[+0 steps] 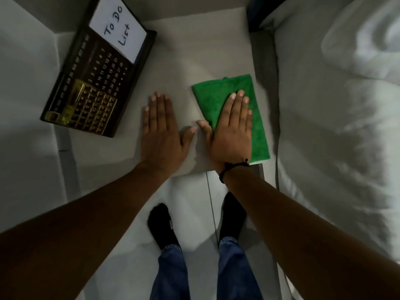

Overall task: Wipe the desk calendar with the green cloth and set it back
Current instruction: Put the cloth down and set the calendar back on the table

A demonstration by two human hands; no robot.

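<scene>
A dark desk calendar point(95, 83) with white numbers, a gold grid and a white "To Do List" card lies at the back left of a small white table point(184, 50). A folded green cloth point(216, 92) lies flat at the table's right side. My right hand point(231, 131) rests palm down on the cloth, fingers straight and together. My left hand point(160, 131) lies flat on the bare tabletop between the calendar and the cloth, touching neither. Neither hand grips anything.
A bed with white bedding point(337, 126) runs along the right side, close to the table's edge. A white wall is on the left. Below the table's front edge are my feet in black socks point(162, 226) on a white floor.
</scene>
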